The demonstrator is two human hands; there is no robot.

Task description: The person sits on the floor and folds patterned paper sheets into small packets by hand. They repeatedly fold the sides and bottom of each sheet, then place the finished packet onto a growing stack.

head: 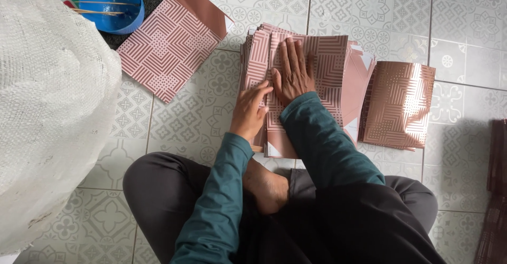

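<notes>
Patterned pink paper sheets lie in a stack (311, 79) on the tiled floor (195, 116), straight in front of the seated person's crossed legs. The stack's long axis runs away from the person, top edge pointing up the frame, and its folded left flap runs the same way. A big white woven sack (47, 100) fills the left side. Two more bits of the same paper lie nearby: a single folded piece (169, 45) tilted at the upper left, and a shiny smaller pile (398, 105) just beside the stack on the right. The blue bowl (113, 2) at the top left holds a few thin wooden sticks (100, 8) laid across it. The right hand (291, 74) rests flat on the stack, fingers spread, gripping nothing. The left hand (248, 111) presses its fingertips against the folded flap, fingers together, not clamped on it.
</notes>
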